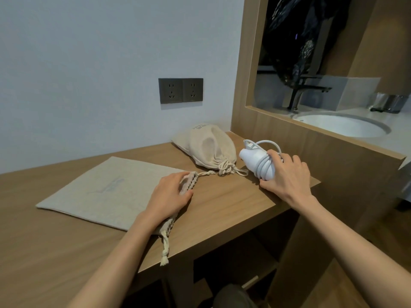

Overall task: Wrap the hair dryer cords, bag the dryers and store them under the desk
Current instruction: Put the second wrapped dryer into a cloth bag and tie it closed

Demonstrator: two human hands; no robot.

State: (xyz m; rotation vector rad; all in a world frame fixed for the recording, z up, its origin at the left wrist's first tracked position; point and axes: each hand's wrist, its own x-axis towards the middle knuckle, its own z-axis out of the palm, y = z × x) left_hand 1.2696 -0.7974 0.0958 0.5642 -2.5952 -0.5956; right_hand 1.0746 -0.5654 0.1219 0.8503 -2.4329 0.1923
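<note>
A white hair dryer [251,158] lies on the wooden desk [224,203] with its white cord [264,166] coiled around the body. My right hand [287,174] grips it around the coils. A flat, empty beige drawstring bag [106,187] lies to the left on the desk. My left hand [169,196] pinches the gathered mouth of that bag, its braided drawstring [165,247] hanging over the desk edge. A second beige bag [209,145], full and tied shut, rests at the back by the wall.
A dark double wall socket [180,90] sits above the desk. To the right, a wooden partition [311,138] with an opening shows a white sink [342,124] and black faucet [298,94]. Open shelf space [233,265] lies under the desk.
</note>
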